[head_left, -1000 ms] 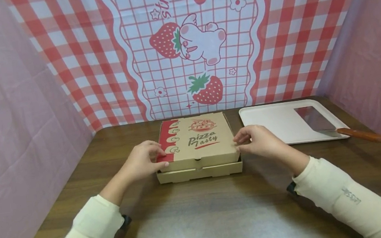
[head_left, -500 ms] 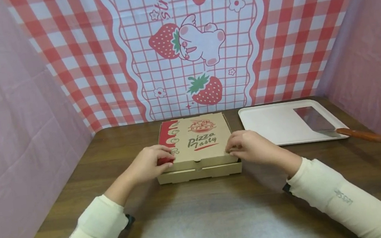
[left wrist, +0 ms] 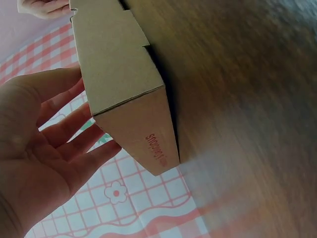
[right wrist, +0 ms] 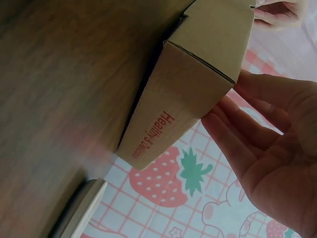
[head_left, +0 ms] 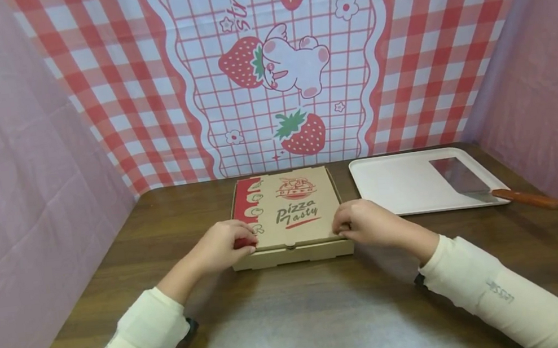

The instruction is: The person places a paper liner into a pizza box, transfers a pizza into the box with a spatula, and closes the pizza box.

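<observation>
A cardboard pizza box with a red printed strip lies flat on the wooden table, its lid down over the base. My left hand rests at the lid's front left corner; in the left wrist view its fingers reach loosely along the top edge, the thumb at the front edge. At the front right corner, my right hand touches the lid the same way. Its relaxed fingers show beside the box's printed side wall in the right wrist view. Neither hand grips the box.
To the right of the box, a white tray lies on the table. A broad-bladed spatula lies across it, its wooden handle sticking out over the right edge. A strawberry-print cloth hangs behind, with pink cloth at both sides.
The lid's front edge has come down onto the base, with both hands moving down on it. Both hands have also shifted inward over the lid from its sides.
</observation>
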`<state>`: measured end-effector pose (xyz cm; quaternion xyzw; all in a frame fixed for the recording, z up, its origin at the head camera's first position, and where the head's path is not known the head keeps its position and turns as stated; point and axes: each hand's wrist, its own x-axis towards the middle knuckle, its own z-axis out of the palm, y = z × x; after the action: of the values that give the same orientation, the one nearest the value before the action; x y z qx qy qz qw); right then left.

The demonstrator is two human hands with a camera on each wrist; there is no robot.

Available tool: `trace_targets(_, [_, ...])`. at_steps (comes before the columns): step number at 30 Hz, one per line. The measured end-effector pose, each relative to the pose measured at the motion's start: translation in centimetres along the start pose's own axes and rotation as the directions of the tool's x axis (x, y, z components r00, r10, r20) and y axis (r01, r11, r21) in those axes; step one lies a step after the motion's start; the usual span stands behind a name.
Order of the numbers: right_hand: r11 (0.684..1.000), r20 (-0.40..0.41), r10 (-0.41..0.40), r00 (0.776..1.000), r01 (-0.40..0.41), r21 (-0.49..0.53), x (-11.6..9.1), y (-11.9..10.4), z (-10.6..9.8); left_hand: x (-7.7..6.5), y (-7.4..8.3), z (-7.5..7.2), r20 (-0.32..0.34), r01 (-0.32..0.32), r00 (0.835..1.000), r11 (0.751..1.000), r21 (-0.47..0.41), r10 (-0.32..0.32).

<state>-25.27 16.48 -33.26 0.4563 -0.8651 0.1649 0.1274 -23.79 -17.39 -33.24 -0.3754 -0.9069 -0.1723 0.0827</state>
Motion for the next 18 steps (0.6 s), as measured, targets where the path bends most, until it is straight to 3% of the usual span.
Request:
trace_targets(9, [0.999, 0.007, -0.044, 0.999, 0.044, -0.024, -0.25, 0.07, 0.09, 0.15, 0.21, 0.13, 0.003, 0.007, 1.0, 1.0, 0.013, -0.007])
trace_targets(18, [0.999, 0.077, 0.0, 0.997, 0.003, -0.039, -0.81, -0.66, -0.26, -0.17, 0.57, 0.2, 0.04, 0.053, 0.998, 0.999, 0.011, -0.053])
